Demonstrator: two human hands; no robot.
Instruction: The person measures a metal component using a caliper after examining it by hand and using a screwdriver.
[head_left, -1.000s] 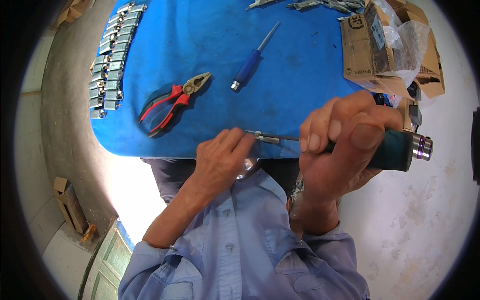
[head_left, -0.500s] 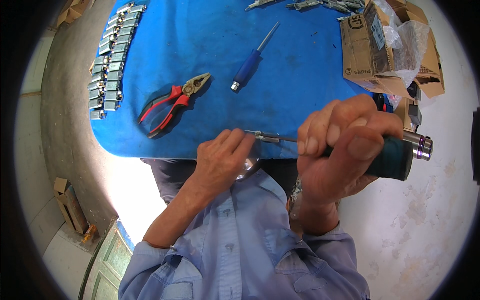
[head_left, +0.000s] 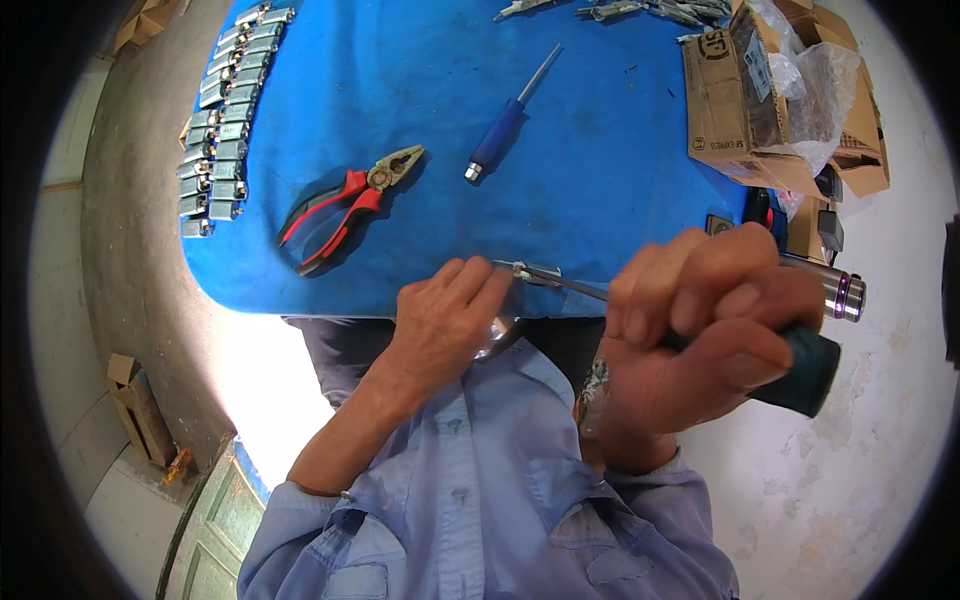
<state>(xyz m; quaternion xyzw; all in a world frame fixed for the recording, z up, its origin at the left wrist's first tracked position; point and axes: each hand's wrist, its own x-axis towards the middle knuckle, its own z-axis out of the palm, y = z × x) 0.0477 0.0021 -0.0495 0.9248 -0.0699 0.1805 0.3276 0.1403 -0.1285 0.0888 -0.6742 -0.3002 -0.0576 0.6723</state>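
At the table's near edge, my left hand (head_left: 450, 310) is closed, its fingers pinching a small grey metal part (head_left: 545, 272) against the blue cloth. My right hand (head_left: 700, 320) is wrapped round the dark green handle of a screwdriver (head_left: 575, 287). Its thin shaft slants down leftward to the metal part, close to my left fingertips. The exact contact at the tip is too small to make out. Beyond my left hand lie pliers (head_left: 350, 205) with red and black handles. Farther off rests a blue-handled screwdriver (head_left: 500, 130).
Small metal blocks (head_left: 232, 130) stand in two columns along the table's left edge. Thin metal pieces (head_left: 650, 10) are piled at the far edge. An opened cardboard box (head_left: 735, 110) with bubble wrap sits at the right. A shiny steel cylinder (head_left: 845, 292) lies behind my right hand.
My right hand has turned and dropped slightly toward me, tilting the screwdriver's handle end downward. My left hand has hardly moved.
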